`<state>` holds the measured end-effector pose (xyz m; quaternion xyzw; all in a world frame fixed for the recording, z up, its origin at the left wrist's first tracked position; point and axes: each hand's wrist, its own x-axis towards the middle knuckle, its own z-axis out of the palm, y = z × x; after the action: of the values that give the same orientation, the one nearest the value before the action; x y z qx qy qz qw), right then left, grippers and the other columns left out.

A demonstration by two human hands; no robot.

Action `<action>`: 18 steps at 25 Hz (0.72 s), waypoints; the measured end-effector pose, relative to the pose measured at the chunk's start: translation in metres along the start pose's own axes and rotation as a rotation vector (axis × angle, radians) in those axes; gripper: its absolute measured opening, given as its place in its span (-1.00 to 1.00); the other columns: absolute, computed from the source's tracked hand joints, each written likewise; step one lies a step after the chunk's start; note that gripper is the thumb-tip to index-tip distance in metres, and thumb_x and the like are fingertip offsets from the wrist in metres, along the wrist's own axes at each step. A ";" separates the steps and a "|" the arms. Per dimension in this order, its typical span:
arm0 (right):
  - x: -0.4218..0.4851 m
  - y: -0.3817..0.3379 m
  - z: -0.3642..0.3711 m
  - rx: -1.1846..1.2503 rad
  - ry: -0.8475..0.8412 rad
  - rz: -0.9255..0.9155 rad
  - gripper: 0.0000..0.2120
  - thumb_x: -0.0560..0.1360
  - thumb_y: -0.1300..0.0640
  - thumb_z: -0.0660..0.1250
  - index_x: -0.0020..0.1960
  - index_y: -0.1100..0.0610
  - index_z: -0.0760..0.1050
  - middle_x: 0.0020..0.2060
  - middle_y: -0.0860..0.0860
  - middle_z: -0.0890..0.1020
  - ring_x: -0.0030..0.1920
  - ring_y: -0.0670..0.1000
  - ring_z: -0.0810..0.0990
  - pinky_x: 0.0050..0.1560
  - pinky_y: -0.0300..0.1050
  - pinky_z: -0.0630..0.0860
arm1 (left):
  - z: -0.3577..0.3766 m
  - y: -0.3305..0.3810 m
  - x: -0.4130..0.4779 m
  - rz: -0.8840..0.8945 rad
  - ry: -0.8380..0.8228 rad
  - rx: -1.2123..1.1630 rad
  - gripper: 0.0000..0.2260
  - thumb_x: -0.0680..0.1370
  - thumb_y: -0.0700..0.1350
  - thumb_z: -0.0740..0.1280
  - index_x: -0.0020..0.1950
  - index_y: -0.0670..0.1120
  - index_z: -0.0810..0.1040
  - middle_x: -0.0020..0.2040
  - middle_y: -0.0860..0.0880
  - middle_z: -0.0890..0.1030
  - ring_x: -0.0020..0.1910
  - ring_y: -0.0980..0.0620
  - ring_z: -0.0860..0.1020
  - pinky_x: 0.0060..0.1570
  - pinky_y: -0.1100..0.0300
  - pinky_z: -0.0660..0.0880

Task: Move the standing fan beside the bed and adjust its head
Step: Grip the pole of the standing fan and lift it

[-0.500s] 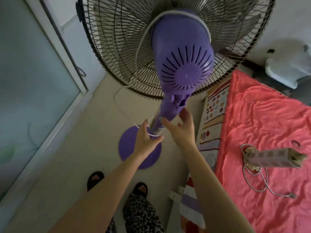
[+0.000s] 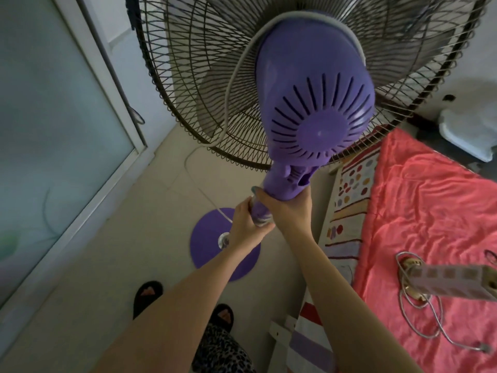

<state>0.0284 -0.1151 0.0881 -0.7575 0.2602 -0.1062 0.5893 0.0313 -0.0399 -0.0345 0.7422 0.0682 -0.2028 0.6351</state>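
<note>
A purple standing fan stands in front of me, its motor housing [image 2: 314,103] and black wire cage [image 2: 204,84] filling the top of the view. Its round purple base [image 2: 212,249] rests on the tiled floor next to the bed [image 2: 430,211]. My left hand [image 2: 246,224] is wrapped around the pole just under the neck. My right hand [image 2: 289,211] grips the purple neck joint [image 2: 285,181] from below. A grey cord [image 2: 231,84] runs from the housing down to the floor.
A frosted glass door [image 2: 59,125] lines the left side. The bed on the right has a pink cover, with a power strip [image 2: 451,281] and its coiled cable lying on it. My feet in black slippers [image 2: 148,294] stand behind the base.
Both hands, which hovered open near the pole, have closed on the fan: left on the pole, right on the neck. The fan head looms larger and closer in view.
</note>
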 end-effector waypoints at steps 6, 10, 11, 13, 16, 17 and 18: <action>0.003 0.016 0.007 0.047 0.035 -0.031 -0.24 0.19 0.21 0.69 0.21 0.05 0.30 0.06 -0.04 0.57 -0.03 -0.21 0.63 -0.21 -0.42 0.57 | 0.008 0.012 -0.001 0.025 0.138 0.063 -0.61 0.41 0.18 0.31 0.13 -0.01 0.56 -0.07 0.03 0.69 -0.14 0.16 0.63 -0.28 0.46 0.49; 0.007 0.016 0.008 0.050 0.035 -0.069 -0.30 0.22 0.27 0.67 0.17 -0.06 0.36 0.00 -0.12 0.62 -0.08 -0.27 0.65 -0.21 -0.43 0.57 | 0.008 0.014 0.002 -0.008 0.174 0.132 -0.84 0.51 -0.07 0.41 0.05 -0.07 0.55 -0.21 0.10 0.64 -0.28 0.26 0.55 -0.42 0.49 0.38; 0.008 0.016 0.009 0.049 0.034 -0.071 -0.31 0.23 0.28 0.66 0.19 -0.03 0.37 -0.01 -0.11 0.63 -0.09 -0.27 0.66 -0.21 -0.43 0.57 | 0.008 0.014 0.001 -0.007 0.188 0.145 -0.83 0.51 -0.07 0.42 0.06 -0.06 0.55 -0.25 0.16 0.60 -0.30 0.31 0.52 -0.42 0.50 0.39; 0.010 0.018 0.011 0.040 0.037 -0.063 -0.31 0.23 0.31 0.66 0.25 0.10 0.40 0.01 -0.04 0.65 -0.09 -0.25 0.66 -0.20 -0.44 0.56 | 0.007 0.013 0.003 -0.005 0.189 0.190 -0.81 0.51 -0.04 0.43 0.08 0.00 0.54 -0.24 0.21 0.58 -0.30 0.35 0.51 -0.39 0.50 0.40; 0.008 0.018 0.012 0.025 0.059 -0.067 -0.34 0.24 0.33 0.65 0.26 0.26 0.44 0.02 0.10 0.67 -0.08 -0.20 0.67 -0.17 -0.43 0.56 | 0.005 0.013 0.007 -0.009 0.071 0.207 -0.76 0.55 -0.02 0.39 0.21 0.03 0.51 0.00 0.14 0.65 -0.07 0.28 0.59 -0.12 0.34 0.55; 0.008 0.019 0.013 0.006 0.069 -0.071 -0.36 0.23 0.33 0.65 0.24 0.28 0.47 0.01 0.11 0.68 -0.08 -0.21 0.67 -0.17 -0.44 0.55 | 0.004 0.013 0.008 -0.002 0.049 0.213 -0.74 0.55 -0.03 0.38 0.23 0.04 0.51 0.03 0.16 0.64 -0.01 0.34 0.58 -0.06 0.39 0.54; 0.008 0.020 0.014 -0.018 0.080 -0.070 -0.38 0.22 0.32 0.65 0.22 0.27 0.49 -0.02 0.10 0.69 -0.09 -0.22 0.67 -0.17 -0.45 0.55 | 0.003 0.014 0.008 0.011 0.064 0.214 -0.75 0.53 -0.02 0.39 0.20 0.05 0.51 -0.02 0.21 0.62 -0.03 0.43 0.55 -0.10 0.49 0.48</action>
<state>0.0361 -0.1108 0.0636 -0.7664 0.2580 -0.1544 0.5677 0.0433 -0.0465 -0.0251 0.8121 0.0621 -0.1817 0.5511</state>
